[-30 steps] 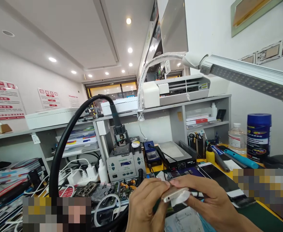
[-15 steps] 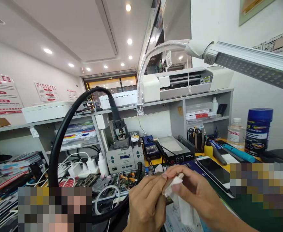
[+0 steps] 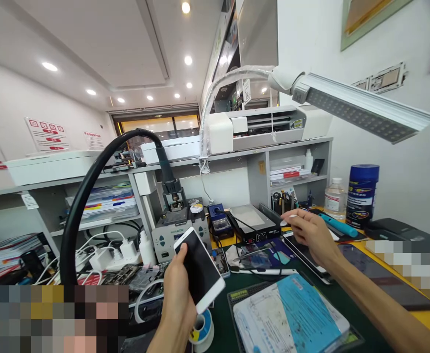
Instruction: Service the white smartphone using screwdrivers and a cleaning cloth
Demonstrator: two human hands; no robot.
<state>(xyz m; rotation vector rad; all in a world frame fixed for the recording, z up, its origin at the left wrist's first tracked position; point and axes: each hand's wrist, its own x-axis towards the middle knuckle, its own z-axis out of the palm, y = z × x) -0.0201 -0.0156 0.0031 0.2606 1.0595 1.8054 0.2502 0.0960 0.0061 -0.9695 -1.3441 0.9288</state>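
Observation:
A white smartphone [image 3: 200, 269] with a dark screen stands tilted in my left hand [image 3: 178, 289], the thumb lying along its edge. To the right, my right hand [image 3: 308, 233] hovers above a white-framed tablet [image 3: 306, 257] lying on the bench. Its thumb and fingers are pinched together, and a small whitish bit shows at the tips, too small to name. Below and between the hands lies a stained white-and-blue pad [image 3: 291, 314] on a dark tray. Just under my left wrist sits a spool of solder wire [image 3: 202, 331].
A hot-air rework station [image 3: 180, 235] stands behind the phone, with a thick black hose [image 3: 77, 215] arching at left. A lamp [image 3: 362, 108] hangs over the right side. A blue-capped canister [image 3: 362, 193] and a clear bottle [image 3: 335, 198] stand at back right.
My hands were close together around a crumpled white tissue and have parted. My left hand now shows the phone, while my right has moved away to the right. The view has turned slightly right.

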